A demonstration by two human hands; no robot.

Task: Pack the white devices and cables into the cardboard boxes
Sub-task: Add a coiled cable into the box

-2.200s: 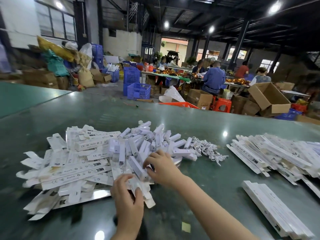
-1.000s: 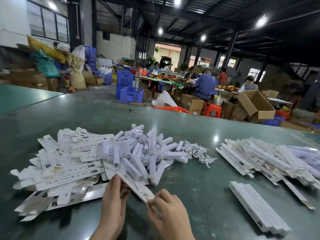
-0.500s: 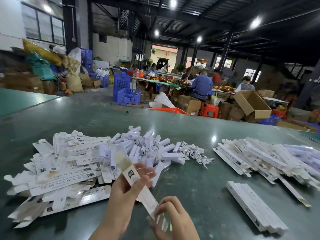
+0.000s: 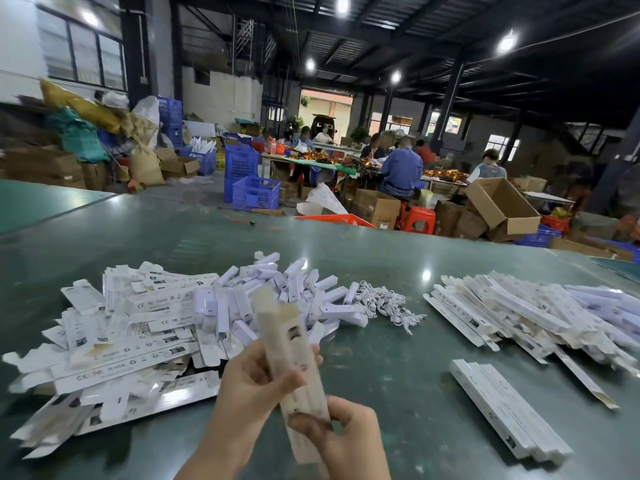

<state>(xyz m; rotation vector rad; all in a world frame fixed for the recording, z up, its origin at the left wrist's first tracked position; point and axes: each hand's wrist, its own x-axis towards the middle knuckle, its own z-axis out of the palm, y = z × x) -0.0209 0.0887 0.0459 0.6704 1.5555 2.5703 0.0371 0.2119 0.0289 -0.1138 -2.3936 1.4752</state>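
Two hands grasp one long narrow carton (image 4: 292,355) held upright above the green table (image 4: 398,271): the left hand (image 4: 249,382) wraps its middle, the right hand (image 4: 343,434) pinches its lower end. At 10 o'clock lie flat unfolded cartons (image 4: 114,351); at 12, white devices (image 4: 287,289); at 1, coiled white cables (image 4: 384,303). Filled cartons (image 4: 509,410) sit at 3 o'clock.

surface: dark green table (image 4: 398,358), glossy, lamp glare at 1 o'clock
9 o'clock: heap of flat white cartons (image 4: 114,344), printed sides up
11 to 12 o'clock: pile of white devices (image 4: 287,289), touching the heap
12 o'clock: coiled white cables (image 4: 388,303), just beside the devices
3 o'clock: loose long boxes (image 4: 530,313)
4 o'clock: neat row of closed boxes (image 4: 509,410)
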